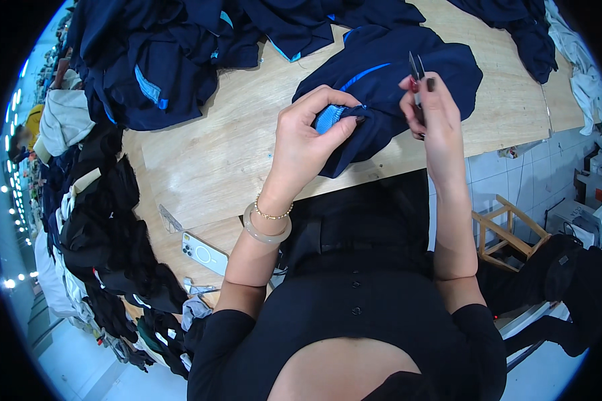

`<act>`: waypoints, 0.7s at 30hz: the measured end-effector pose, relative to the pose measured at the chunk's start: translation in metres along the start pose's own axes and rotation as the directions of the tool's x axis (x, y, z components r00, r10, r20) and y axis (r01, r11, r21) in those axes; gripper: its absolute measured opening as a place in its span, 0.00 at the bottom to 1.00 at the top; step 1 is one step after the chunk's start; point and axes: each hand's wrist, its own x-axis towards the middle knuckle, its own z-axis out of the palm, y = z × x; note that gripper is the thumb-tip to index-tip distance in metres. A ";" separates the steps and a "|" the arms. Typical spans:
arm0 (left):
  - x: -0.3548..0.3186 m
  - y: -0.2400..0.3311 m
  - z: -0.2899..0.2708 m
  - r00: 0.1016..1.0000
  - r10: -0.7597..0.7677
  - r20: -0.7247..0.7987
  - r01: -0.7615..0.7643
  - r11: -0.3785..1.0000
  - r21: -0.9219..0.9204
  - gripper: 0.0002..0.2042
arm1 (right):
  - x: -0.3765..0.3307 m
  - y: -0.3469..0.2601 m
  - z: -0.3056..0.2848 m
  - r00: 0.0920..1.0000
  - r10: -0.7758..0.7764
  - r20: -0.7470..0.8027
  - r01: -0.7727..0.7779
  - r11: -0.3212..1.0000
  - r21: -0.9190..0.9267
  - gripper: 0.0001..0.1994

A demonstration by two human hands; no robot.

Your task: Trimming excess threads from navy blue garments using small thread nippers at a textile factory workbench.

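A navy garment (441, 57) with bright blue trim lies bunched at the near edge of the wooden table. My left hand (318, 130) pinches a fold of it between thumb and fingers, where a light blue ribbed patch (329, 119) shows. To the right, my right hand (435, 110) is closed around a pair of small thread snips (416, 73), their dark blades pointing up and away from me. The blades are apart from the fold in my left hand. Part of the garment is hidden behind both hands.
More navy garments (160, 60) are heaped at the far left of the table (201, 154), others (515, 33) at the far right. A phone (204, 254) lies by my left forearm. Dark clothes (114, 234) pile up along the left. A wooden stool frame (508, 230) stands at the right.
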 end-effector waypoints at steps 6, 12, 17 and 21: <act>0.001 0.007 0.001 0.993 -0.116 -0.023 0.115 0.992 -0.048 0.07 | -0.021 0.006 -0.011 0.992 -0.085 -0.095 0.067 0.981 -0.184 0.08; 0.002 0.009 0.008 0.995 -0.071 -0.064 0.070 0.997 -0.007 0.06 | -0.023 -0.004 -0.001 0.936 -0.351 -0.007 0.292 0.791 -0.538 0.08; 0.001 0.010 0.011 0.999 -0.018 -0.037 0.019 1.000 0.024 0.07 | -0.019 -0.013 0.005 0.901 -0.432 0.043 0.368 0.706 -0.605 0.09; 0.001 0.009 0.012 0.999 0.022 -0.036 -0.021 1.000 0.019 0.07 | -0.019 -0.017 0.006 0.865 -0.496 0.078 0.421 0.633 -0.650 0.10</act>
